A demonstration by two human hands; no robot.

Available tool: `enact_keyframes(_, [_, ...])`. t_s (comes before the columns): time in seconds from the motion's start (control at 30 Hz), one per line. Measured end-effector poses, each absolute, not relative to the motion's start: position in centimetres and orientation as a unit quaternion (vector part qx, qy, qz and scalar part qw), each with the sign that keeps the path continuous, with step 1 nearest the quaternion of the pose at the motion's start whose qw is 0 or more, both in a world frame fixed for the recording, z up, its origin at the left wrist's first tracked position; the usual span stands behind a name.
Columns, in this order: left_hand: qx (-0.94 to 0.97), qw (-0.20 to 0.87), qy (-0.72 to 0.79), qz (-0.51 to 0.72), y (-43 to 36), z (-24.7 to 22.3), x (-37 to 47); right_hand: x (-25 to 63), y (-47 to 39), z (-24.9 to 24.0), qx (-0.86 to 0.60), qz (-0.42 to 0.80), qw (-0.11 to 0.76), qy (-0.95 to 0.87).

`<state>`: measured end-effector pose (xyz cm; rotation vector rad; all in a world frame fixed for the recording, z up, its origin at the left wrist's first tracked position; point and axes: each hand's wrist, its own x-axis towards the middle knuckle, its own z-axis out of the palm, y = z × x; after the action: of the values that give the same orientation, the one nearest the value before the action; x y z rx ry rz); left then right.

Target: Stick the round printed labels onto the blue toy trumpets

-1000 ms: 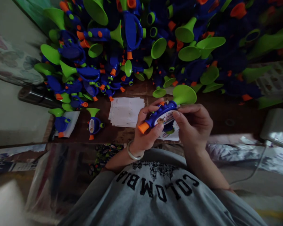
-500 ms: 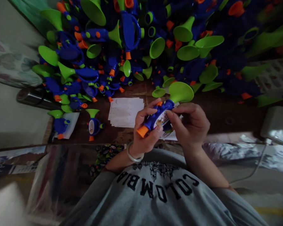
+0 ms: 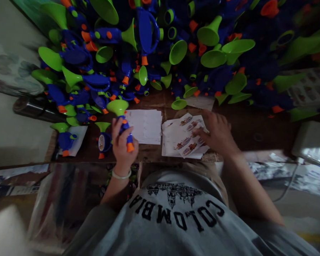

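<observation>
My left hand (image 3: 124, 147) is wrapped round a toy trumpet (image 3: 118, 106) with a green bell, blue body and orange mouthpiece, its bell pointing away from me. To its left a second toy trumpet (image 3: 101, 141) stands on the table with an oval sticker on its side. My right hand (image 3: 219, 134) reaches over the sticker sheets (image 3: 173, 137), thumb and fingers apart, fingertips at the right edge of the top sheet. Printed oval stickers show on that sheet. Whether the fingertips press on the paper, I cannot tell.
A big heap of toy trumpets (image 3: 149, 32) fills the back of the table. Blank white sheets (image 3: 145, 126) lie between my hands. At the left are a dark bottle (image 3: 37, 109) and another trumpet (image 3: 66, 139) on white paper. A white box (image 3: 312, 142) with a cable stands right.
My left hand has carried the toy trumpet left, away from my right hand. My right hand has let go of the trumpet's side and opened over the sticker sheets, which are now uncovered.
</observation>
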<state>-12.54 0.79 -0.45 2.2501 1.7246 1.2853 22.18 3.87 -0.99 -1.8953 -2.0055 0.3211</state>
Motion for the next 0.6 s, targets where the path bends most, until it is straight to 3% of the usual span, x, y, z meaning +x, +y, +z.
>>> enact_keyframes(0.13, [0.706, 0.017, 0.673, 0.223, 0.0, -2.2, -18.4, 22.0, 3.5, -1.2, -0.677, 0.165, 0.059, -0.715])
enact_keyframes(0.27, [0.709, 0.056, 0.699, 0.082, -0.7, -2.6, -20.7, 20.9, 3.3, -1.4, -0.694, 0.172, 0.020, -0.699])
enact_keyframes(0.43, [0.721, 0.027, 0.662, 0.200, 0.1, -3.1, -17.4, 20.8, 3.2, -2.5, -0.714, 0.183, 0.042, -0.675])
enact_keyframes(0.6, [0.785, 0.161, 0.519, 0.297, -0.1, -3.9, -9.1, 21.4, 3.0, -3.1, -0.730, 0.170, 0.058, -0.660])
